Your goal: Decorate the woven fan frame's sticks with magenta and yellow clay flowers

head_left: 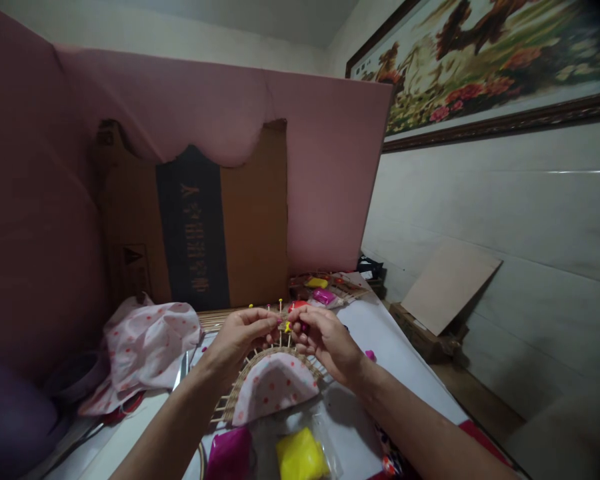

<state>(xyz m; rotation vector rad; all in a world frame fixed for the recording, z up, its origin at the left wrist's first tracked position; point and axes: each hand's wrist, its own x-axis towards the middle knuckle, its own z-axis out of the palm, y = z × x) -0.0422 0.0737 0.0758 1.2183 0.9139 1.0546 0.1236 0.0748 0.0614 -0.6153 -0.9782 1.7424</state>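
Observation:
My left hand (250,333) is closed in a pinch above the middle of the table, with a speck of pink at its fingertips too small to name. Facing it, my right hand (327,340) pinches at a small yellow clay piece (288,327), which appears to sit at the tip of a thin stick. Below both hands lies a half-round woven piece (240,387) with sticks fanning out from its edge. White fabric with red dots (276,387) covers its inner part. Farther back, other sticks carry yellow tips (281,301), partly hidden by my fingers.
Packs of purple clay (229,453) and yellow clay (303,455) lie at the near edge. Crumpled dotted cloth (150,343) and scissors (115,415) are on the left. A cardboard sheet (255,220) stands behind. More clay packets (324,296) sit at the back right.

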